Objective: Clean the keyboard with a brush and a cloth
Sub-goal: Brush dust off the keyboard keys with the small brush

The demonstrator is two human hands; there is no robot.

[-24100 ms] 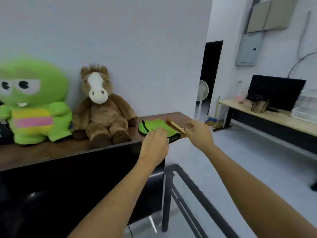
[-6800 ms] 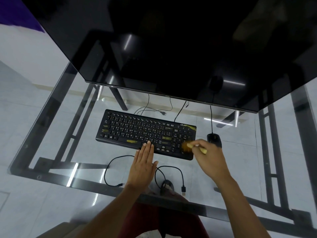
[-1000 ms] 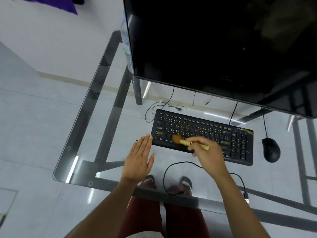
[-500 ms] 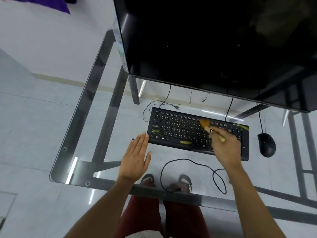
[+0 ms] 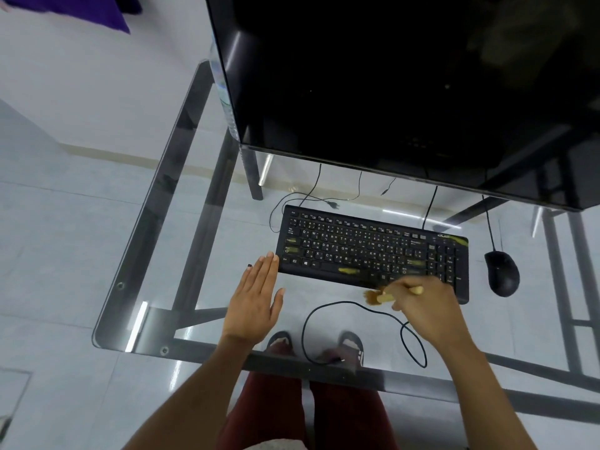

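Seen from above: the left hand (image 5: 255, 300) lies flat, fingers straight, on a glass desk (image 5: 156, 254). The right hand (image 5: 422, 306) grips a small brush (image 5: 378, 297), bristles at the near edge of a black keyboard (image 5: 357, 251). A mouse (image 5: 502, 272) sits right; a dark monitor (image 5: 389, 76) stands beyond.

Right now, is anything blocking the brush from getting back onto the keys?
Nothing visible. The right hand holds the brush just off the keyboard's front edge, with only bare glass between.
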